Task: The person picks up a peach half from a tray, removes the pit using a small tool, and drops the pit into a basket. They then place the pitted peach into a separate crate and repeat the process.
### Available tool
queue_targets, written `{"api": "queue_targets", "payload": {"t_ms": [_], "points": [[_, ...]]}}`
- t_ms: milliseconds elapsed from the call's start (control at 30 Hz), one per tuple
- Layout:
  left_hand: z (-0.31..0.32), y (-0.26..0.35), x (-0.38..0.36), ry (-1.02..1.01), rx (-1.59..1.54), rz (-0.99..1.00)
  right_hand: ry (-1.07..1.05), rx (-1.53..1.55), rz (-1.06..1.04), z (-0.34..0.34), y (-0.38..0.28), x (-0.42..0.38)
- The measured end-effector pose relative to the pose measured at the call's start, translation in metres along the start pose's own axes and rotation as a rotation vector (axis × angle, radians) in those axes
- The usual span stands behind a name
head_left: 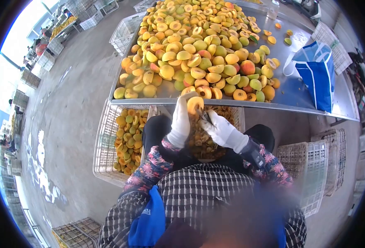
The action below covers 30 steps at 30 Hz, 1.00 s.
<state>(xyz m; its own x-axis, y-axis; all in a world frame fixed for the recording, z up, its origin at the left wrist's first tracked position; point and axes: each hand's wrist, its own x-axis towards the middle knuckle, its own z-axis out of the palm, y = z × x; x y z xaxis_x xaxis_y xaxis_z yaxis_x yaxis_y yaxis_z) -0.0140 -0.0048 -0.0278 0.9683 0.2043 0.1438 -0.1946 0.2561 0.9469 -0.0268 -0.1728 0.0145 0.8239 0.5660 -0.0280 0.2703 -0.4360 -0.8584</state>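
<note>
Both my hands wear white gloves and meet just in front of the steel table's near edge. My left hand is closed around a yellow peach half, its cut face turned up toward me. In my right hand is a small dark metal pitting tool, its tip at the lower part of the peach half. The tool's exact shape is partly hidden by my fingers. Beyond my hands, a big heap of peaches, mostly halved, covers the table. Below my hands, a crate between my knees holds pits and scraps.
A white crate of peach halves stands at my left. On the table's right side are a blue bag and a clear jar. Stacked crates stand at the lower right. Other people work far left.
</note>
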Motion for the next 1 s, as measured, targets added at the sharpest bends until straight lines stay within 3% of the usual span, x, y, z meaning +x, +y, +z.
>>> {"api": "queue_targets", "payload": {"t_ms": [67,100,233,300,400,500,533,600,667,900,1000], "points": [[0.020,0.007,-0.009,0.160,0.060,0.186,0.052,0.015,-0.119,0.011,0.003,0.000],[0.015,0.016,-0.009,0.137,-0.009,-0.001,0.078,0.023,-0.179,0.016,0.005,-0.001],[0.003,0.019,-0.001,0.017,-0.281,-0.391,0.030,-0.101,-0.206,0.018,0.012,-0.005],[0.001,0.012,-0.002,0.005,-0.220,-0.410,-0.009,-0.190,-0.224,0.017,0.018,-0.004],[-0.002,0.015,0.003,-0.062,-0.194,-0.443,-0.108,0.113,-0.080,0.020,0.014,-0.007],[-0.006,0.024,0.000,-0.114,-0.104,-0.475,-0.298,0.677,0.336,0.011,-0.016,-0.011],[-0.004,0.031,0.001,-0.132,-0.059,-0.475,-0.306,0.812,0.376,0.013,-0.016,-0.011],[0.008,0.039,-0.001,-0.027,-0.133,-0.535,-0.314,1.080,0.456,0.017,-0.014,-0.015],[0.012,0.041,-0.004,0.052,-0.254,-0.600,-0.327,1.190,0.475,0.022,-0.009,-0.017],[0.014,0.036,-0.005,0.062,-0.407,-0.669,-0.432,1.640,0.459,0.027,0.006,-0.024],[0.018,0.043,-0.009,0.042,-0.377,-0.660,-0.498,1.694,0.445,0.025,0.015,-0.028]]}}
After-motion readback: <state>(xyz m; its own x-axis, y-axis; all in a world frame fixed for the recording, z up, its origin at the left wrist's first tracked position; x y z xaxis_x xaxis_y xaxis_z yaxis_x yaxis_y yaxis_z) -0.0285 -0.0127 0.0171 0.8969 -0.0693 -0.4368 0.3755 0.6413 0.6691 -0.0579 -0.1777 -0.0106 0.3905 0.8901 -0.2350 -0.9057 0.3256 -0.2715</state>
